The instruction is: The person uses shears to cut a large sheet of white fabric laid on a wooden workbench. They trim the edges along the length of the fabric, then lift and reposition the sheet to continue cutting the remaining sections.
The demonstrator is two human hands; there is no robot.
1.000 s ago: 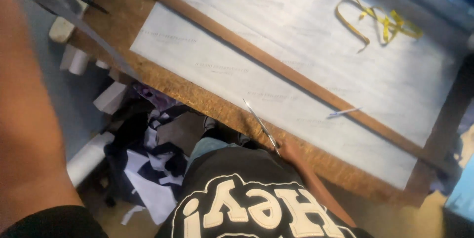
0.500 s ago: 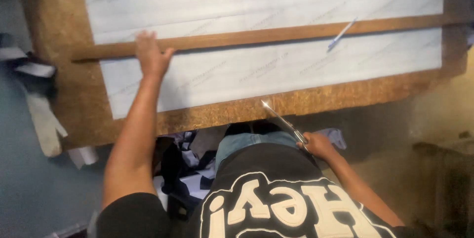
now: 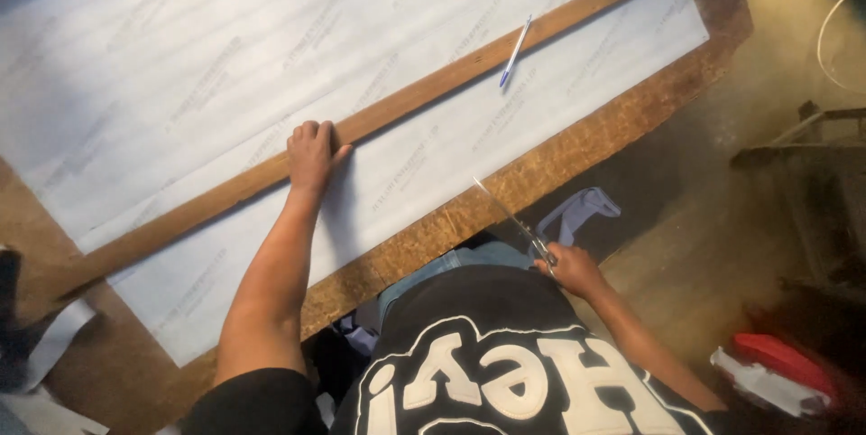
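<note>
My left hand (image 3: pixel 311 153) rests on a long wooden strip (image 3: pixel 424 97) that lies diagonally across a large white sheet (image 3: pixel 225 56) spread over a brown wooden table (image 3: pixel 577 151). The fingers curl over the strip's far edge. My right hand (image 3: pixel 570 268) is low at the table's near edge, beside my body, and grips the handles of a pair of scissors (image 3: pixel 510 218). The blades point up and left over the table edge. A blue and white pen (image 3: pixel 515 51) lies across the strip farther right.
Fabric scraps (image 3: pixel 577 214) lie under the table near my right hand, with more scraps (image 3: pixel 54 345) at the left. A red and white object (image 3: pixel 776 372) sits on the floor at the lower right. Dark furniture (image 3: pixel 812 137) stands at the right.
The view has swung and moved closer, so the strip now runs diagonally. My left hand stays on the strip and my right hand keeps the scissors at the table edge.
</note>
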